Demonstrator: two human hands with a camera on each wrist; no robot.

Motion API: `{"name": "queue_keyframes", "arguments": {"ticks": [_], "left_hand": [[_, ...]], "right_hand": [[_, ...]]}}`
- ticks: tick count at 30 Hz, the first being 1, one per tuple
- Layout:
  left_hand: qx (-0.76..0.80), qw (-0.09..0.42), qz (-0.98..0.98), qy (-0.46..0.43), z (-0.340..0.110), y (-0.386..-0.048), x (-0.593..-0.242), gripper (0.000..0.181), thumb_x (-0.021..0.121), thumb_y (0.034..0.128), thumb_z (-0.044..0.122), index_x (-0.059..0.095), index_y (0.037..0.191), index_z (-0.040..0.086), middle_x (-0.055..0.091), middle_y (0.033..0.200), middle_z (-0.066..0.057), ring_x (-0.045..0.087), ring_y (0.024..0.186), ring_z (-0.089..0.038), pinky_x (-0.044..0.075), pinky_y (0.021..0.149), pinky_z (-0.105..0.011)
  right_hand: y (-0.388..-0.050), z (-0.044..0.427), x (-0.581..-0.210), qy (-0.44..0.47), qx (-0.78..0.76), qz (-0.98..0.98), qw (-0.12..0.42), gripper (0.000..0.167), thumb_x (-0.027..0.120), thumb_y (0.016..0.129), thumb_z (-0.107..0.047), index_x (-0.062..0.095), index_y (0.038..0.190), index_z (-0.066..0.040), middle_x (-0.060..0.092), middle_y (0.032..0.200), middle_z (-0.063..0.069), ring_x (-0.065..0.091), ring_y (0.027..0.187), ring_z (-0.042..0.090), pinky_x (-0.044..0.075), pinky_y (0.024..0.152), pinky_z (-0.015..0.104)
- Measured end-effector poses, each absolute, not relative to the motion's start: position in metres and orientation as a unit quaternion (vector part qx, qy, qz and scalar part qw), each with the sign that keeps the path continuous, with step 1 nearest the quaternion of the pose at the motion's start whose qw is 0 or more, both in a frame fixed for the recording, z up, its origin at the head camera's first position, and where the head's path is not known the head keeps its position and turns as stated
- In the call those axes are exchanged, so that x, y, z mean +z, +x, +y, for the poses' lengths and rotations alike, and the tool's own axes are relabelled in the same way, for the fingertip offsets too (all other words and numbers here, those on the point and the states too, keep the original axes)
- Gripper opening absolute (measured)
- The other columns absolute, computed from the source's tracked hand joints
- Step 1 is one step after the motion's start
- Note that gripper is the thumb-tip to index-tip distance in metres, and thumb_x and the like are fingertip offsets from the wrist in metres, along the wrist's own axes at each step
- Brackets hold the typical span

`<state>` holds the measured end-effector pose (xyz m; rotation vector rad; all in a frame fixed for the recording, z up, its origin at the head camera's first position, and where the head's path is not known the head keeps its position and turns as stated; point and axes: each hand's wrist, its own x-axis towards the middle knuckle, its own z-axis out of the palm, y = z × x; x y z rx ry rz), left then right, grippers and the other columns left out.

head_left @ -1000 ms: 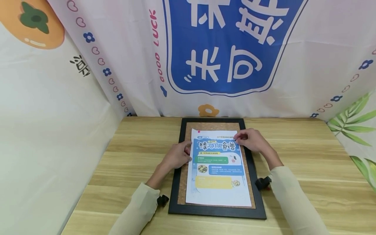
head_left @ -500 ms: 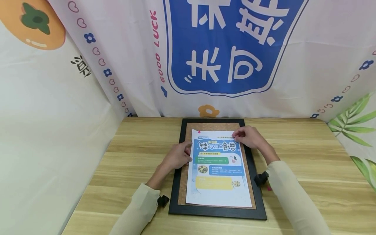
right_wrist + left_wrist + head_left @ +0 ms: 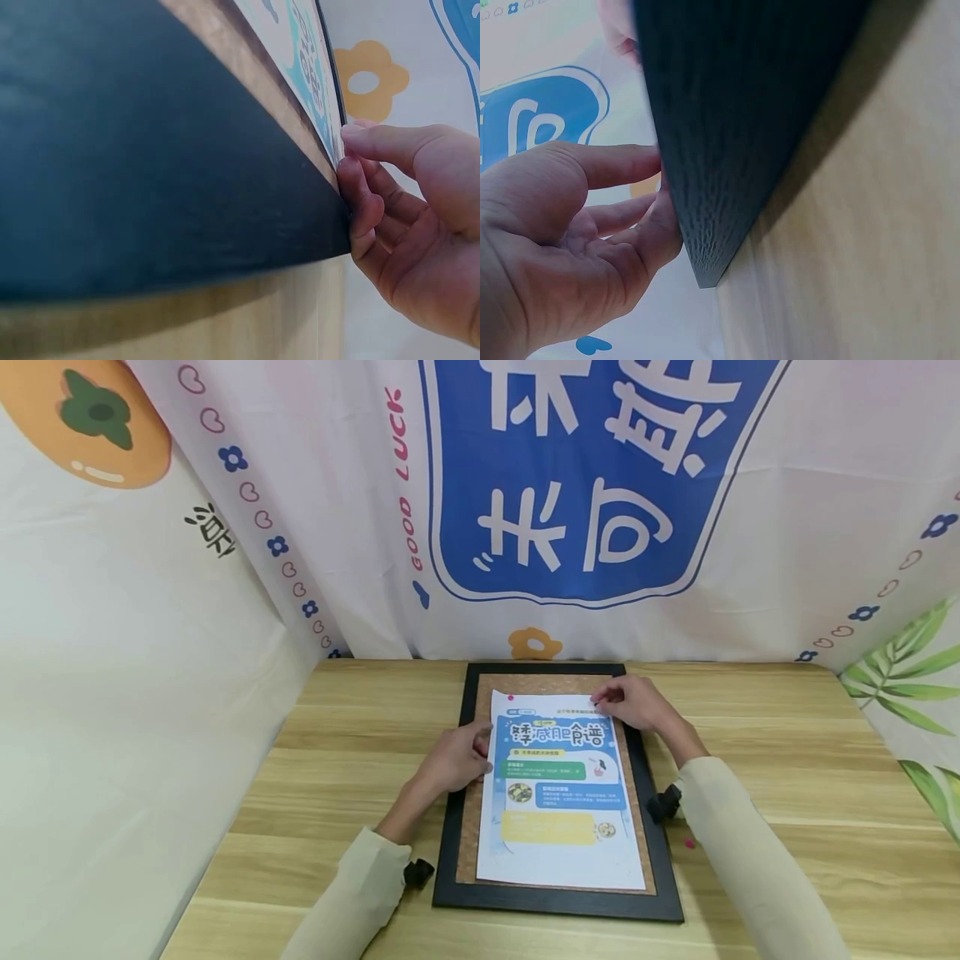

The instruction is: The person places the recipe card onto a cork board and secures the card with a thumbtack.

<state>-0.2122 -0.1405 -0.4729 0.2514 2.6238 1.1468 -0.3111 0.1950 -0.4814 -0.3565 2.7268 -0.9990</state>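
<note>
A printed paper sheet [image 3: 558, 864] with a blue heading lies on a cork board [image 3: 469, 839] in a black frame [image 3: 558, 902]. A pink push pin [image 3: 511, 697] sits at the sheet's top left corner. My left hand [image 3: 453, 758] rests at the sheet's left edge, thumb and fingers apart; in the left wrist view this hand [image 3: 562, 232] touches the frame's side. At the top right corner, my right hand [image 3: 637, 703] has thumb and index finger pinched together over the paper. A trace of pink, apparently a push pin, shows at the fingertips, mostly hidden.
Another pink push pin [image 3: 690, 843] lies on the wooden table [image 3: 352, 710], right of the frame and beside the right sleeve [image 3: 750, 852]. A printed curtain [image 3: 360, 527] hangs behind the table's far edge. Both wrists carry small black cameras [image 3: 417, 873].
The right hand has shifted slightly up and left at the sheet's top right corner, its forearm moving with it. The loose pin on the table shows more fully. My left hand stays put.
</note>
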Motion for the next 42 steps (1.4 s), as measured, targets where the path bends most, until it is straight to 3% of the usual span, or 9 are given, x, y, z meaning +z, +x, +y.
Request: {"name": "queue_keyframes", "arguments": {"ticks": [42], "left_hand": [[0.398,0.130,0.903,0.096,-0.142,-0.212,-0.473,0.065,0.073,0.0936,-0.008,0.053,0.154,0.001,0.063,0.097,-0.010,0.066,0.069,-0.016,0.056,0.061,-0.028]], "right_hand": [[-0.328,0.189,-0.478,-0.151,-0.322,0.929,0.097,0.015,0.070,0.102,-0.010,0.079,0.114,-0.006,0.076,0.107,0.013,0.062,0.096,0.027,0.052,0.088,0.039]]}}
